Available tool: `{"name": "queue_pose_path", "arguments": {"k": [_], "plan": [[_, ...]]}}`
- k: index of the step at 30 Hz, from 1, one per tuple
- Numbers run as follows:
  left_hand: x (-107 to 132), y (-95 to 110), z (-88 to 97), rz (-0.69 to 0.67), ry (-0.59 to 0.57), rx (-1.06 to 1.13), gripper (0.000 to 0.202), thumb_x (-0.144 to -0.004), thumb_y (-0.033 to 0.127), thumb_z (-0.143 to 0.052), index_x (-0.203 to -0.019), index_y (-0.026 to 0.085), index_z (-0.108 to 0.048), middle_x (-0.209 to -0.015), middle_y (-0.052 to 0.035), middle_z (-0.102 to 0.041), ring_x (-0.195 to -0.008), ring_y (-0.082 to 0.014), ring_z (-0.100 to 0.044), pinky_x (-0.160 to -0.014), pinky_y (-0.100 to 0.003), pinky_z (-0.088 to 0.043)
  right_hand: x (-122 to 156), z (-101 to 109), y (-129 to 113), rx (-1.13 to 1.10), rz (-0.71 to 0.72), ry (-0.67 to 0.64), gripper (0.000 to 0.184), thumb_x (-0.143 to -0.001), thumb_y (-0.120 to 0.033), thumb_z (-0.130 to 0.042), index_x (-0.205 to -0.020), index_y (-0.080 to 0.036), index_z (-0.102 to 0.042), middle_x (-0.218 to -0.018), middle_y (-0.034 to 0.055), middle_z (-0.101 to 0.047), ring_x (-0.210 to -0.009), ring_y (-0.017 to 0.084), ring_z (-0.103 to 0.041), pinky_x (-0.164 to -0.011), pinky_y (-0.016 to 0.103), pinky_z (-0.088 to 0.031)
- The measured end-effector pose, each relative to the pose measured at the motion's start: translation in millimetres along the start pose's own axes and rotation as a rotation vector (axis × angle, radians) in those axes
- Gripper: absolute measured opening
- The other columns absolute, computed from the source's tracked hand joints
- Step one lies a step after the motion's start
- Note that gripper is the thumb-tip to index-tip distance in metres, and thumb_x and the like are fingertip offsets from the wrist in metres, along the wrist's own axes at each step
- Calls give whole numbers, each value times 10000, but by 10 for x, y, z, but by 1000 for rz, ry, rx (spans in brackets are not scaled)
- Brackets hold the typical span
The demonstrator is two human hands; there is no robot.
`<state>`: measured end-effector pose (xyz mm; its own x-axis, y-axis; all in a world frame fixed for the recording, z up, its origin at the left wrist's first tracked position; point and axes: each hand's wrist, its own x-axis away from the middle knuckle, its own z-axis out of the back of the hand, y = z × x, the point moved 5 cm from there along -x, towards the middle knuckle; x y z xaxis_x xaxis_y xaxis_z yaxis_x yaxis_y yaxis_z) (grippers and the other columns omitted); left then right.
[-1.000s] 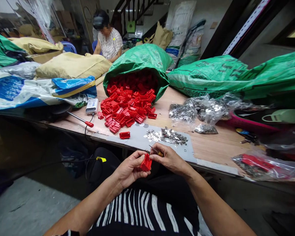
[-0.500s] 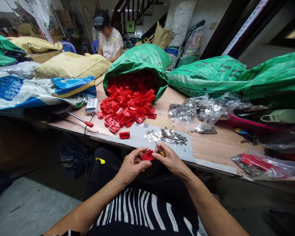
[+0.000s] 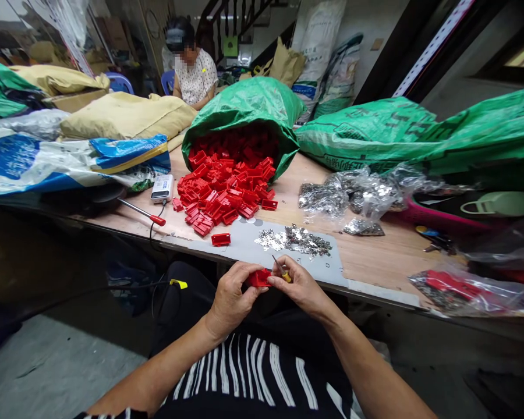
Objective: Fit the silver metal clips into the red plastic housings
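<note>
My left hand [image 3: 233, 294] grips a small red plastic part [image 3: 259, 278] just below the table's front edge. My right hand [image 3: 300, 285] touches the same part and holds a thin tool with a yellow handle [image 3: 282, 272], its metal tip pointing up and away. A single red part [image 3: 221, 239] lies on the grey mat [image 3: 248, 247] in front of my hands. A heap of small shiny metal pieces [image 3: 297, 240] sits on the mat just right of it. Behind, a pile of red parts [image 3: 225, 195] spills from an open green sack [image 3: 248, 107].
A red-handled tool [image 3: 142, 212] and a small white device [image 3: 163, 187] lie left of the pile. Clear bags of metal pieces [image 3: 353, 195] and more green sacks [image 3: 419, 137] fill the right side. Another person [image 3: 192, 67] sits at the far end behind tan sacks [image 3: 126, 116].
The red part has been turned from upright to flat between my hands, and both hands have risen slightly toward the table edge.
</note>
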<state>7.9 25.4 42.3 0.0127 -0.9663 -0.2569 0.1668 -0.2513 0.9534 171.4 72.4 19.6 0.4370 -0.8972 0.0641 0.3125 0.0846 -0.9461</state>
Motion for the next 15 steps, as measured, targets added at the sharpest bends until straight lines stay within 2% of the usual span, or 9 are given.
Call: {"name": "queue_pose_path", "arguments": {"k": [5, 9, 12, 15], "plan": [[47, -16, -47, -39, -54, -72, 266, -769, 167, -669, -1016, 259, -703, -938, -59, -681, -871, -214, -607, -817, -319, -469, 30, -76, -10, 17, 22, -26, 225, -830, -363, -603, -808, -206, -443, -757, -37, -461, -688, 121, -423, -645, 252, -365], [76, -54, -41, -33, -43, -79, 282, -770, 142, -658, -1021, 259, -705, -941, -60, -685, -861, -210, -612, -803, -309, -467, 44, -112, 21, -38, 6, -10, 273, -820, -406, -614, -784, -204, -433, -750, -36, -446, -688, 121, -414, -641, 252, -365], [83, -60, -32, -26, -40, -73, 269, -763, 160, -675, -1012, 257, -707, -929, -58, -688, -851, -209, -613, -784, -304, -467, 58, -141, 80, -151, -59, -35, 333, -798, -472, -638, -819, -206, -440, -716, -52, -430, -608, 98, -378, -565, 234, -328], [89, -63, -29, -17, -42, -53, 250, -760, 197, -692, -1002, 260, -710, -929, -56, -691, -857, -212, -612, -788, -307, -468, 90, -198, 125, -331, -149, -122, 397, -781, -536, -644, -863, -214, -426, -661, -78, -385, -519, 71, -311, -488, 216, -246]]}}
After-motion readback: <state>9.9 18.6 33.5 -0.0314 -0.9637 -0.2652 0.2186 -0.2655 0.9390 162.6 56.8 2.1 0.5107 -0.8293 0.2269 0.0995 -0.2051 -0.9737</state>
